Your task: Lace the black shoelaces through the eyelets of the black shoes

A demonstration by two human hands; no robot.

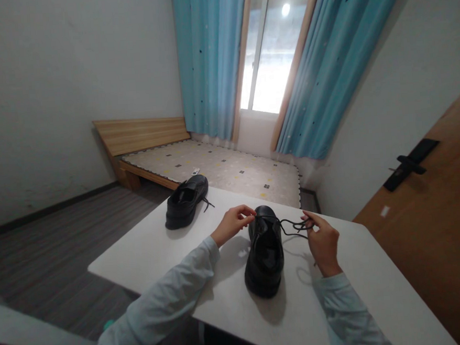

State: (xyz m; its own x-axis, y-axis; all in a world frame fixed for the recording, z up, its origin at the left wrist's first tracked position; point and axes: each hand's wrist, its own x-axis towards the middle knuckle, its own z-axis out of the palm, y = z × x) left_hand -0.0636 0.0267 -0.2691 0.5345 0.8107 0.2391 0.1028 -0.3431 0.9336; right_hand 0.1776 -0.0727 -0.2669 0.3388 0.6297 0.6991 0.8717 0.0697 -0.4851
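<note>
Bare table (149,252) lies open between second shoe (185,201) and near shoe (264,254)

Head camera, looking forward and down, table (148,246) close

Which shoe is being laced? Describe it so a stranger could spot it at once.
Start at the white table in front of the bed. Two black shoes sit on it; take the near shoe, between the left hand and right hand. Unlike the far shoe, standing alone by the table's far edge, its lace is pulled out sideways by both hands.
</note>
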